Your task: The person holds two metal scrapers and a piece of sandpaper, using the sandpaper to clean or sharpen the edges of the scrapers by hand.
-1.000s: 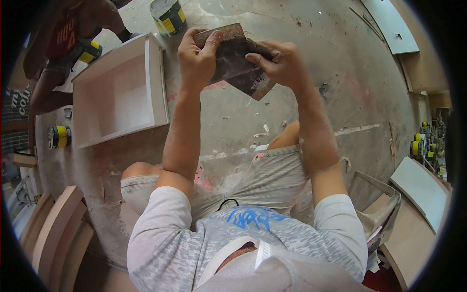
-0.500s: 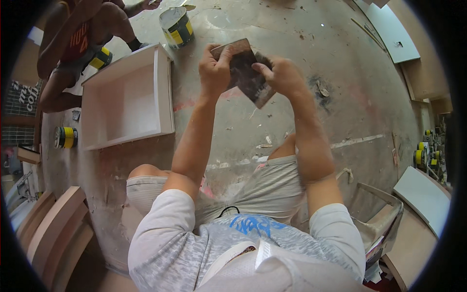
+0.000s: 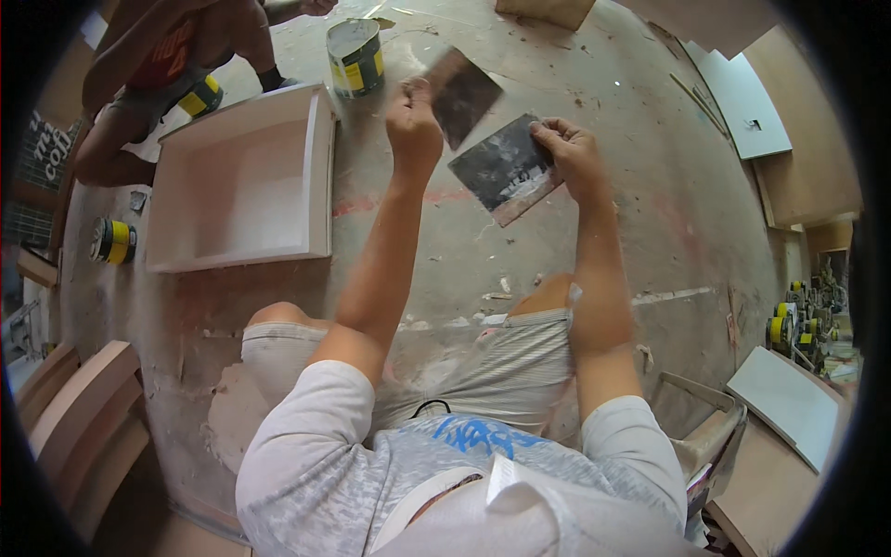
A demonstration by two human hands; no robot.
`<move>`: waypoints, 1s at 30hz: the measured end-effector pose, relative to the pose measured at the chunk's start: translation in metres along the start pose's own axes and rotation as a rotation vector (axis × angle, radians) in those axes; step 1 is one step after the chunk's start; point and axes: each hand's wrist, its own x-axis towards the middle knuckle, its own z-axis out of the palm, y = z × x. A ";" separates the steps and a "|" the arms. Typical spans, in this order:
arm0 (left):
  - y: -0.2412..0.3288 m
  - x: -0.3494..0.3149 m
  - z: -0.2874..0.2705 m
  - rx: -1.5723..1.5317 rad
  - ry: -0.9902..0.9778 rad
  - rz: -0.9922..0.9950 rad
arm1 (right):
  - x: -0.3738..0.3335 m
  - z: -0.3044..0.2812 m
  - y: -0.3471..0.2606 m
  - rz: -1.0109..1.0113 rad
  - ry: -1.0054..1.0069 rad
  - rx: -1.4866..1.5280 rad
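My left hand (image 3: pixel 415 125) is closed on the edge of a thin dark brown square plate (image 3: pixel 467 96), held tilted above the floor. My right hand (image 3: pixel 574 156) pinches the far right corner of a second square plate (image 3: pixel 501 165). This one is dark grey, with whitish smears on its face and a brownish strip along its lower edge. A gap separates the two plates. To the left of my left forearm, an open pale pinkish box (image 3: pixel 317 227), shaped like a drawer, lies on the concrete floor.
A dark bucket with yellow patches (image 3: pixel 356 65) stands beyond the box, and a similar can (image 3: pixel 119 240) left of it. A person (image 3: pixel 153 70) crouches at the far left. Curved wooden pieces (image 3: pixel 88 408) stand lower left; pale panels (image 3: pixel 780 399) and a grimy bin (image 3: pixel 691 408) are lower right.
The plates were overlapping between both hands; now they are apart, one in each hand. My right hand has moved right and nearer.
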 end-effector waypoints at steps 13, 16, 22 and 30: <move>0.001 -0.009 0.004 -0.352 -0.494 -0.256 | 0.012 0.011 0.021 -0.084 0.132 0.133; 0.003 -0.011 0.004 -0.519 -0.491 -0.347 | 0.017 0.011 0.028 -0.111 0.225 0.104; -0.007 -0.005 0.002 -0.337 -0.472 -0.242 | 0.015 0.013 0.027 -0.045 0.018 -0.131; -0.002 0.000 -0.001 -0.126 -0.366 -0.252 | 0.012 0.001 0.014 0.025 -0.108 0.311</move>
